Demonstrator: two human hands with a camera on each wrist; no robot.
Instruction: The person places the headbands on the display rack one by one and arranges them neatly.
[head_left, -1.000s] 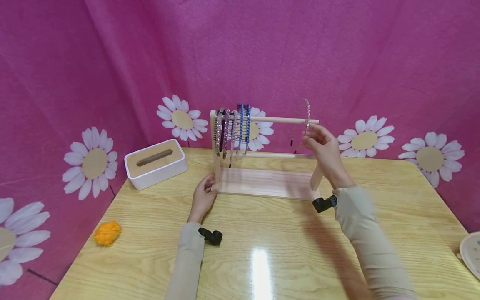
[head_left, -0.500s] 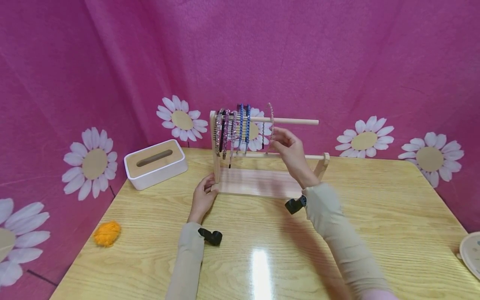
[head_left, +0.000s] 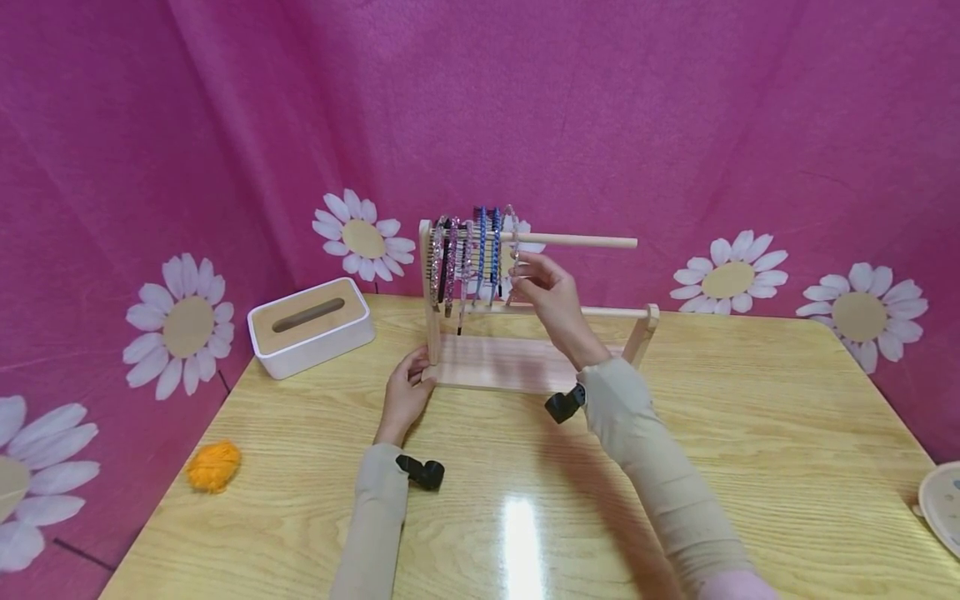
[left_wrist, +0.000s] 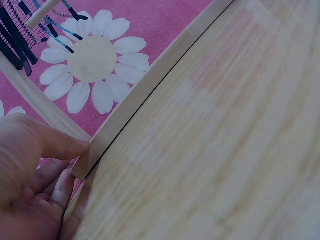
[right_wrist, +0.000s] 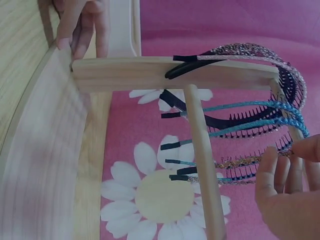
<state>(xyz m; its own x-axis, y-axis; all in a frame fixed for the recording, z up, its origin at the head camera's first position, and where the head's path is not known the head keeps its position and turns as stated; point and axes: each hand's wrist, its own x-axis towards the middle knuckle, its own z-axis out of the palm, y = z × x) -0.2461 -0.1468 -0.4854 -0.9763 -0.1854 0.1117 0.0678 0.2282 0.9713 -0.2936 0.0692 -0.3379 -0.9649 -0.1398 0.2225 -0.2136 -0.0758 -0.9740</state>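
A wooden headband rack (head_left: 487,367) stands on the table. My left hand (head_left: 405,398) holds the left front corner of its base, thumb against the edge (left_wrist: 95,150) in the left wrist view. My right hand (head_left: 557,304) pinches a thin glittery headband (head_left: 516,236) between thumb and fingers. This headband loops over the upper rod (head_left: 581,241), just right of two blue braided headbands (head_left: 496,250). Several sparkly pink and silver headbands (head_left: 452,262) hang bunched by the left post. Seen from the right wrist, the held headband (right_wrist: 237,161) has comb teeth close by and dark end tips.
A white tissue box (head_left: 315,350) with a wooden lid sits left of the rack. An orange fluffy ball (head_left: 214,467) lies near the table's left edge. At the far right is a pale round object (head_left: 943,504). A pink cloth with daisies (head_left: 727,275) hangs behind.
My right hand has slid the glittery headband leftward along the upper rod, from its right end to beside the blue headbands. My left hand has stayed at the rack's corner.
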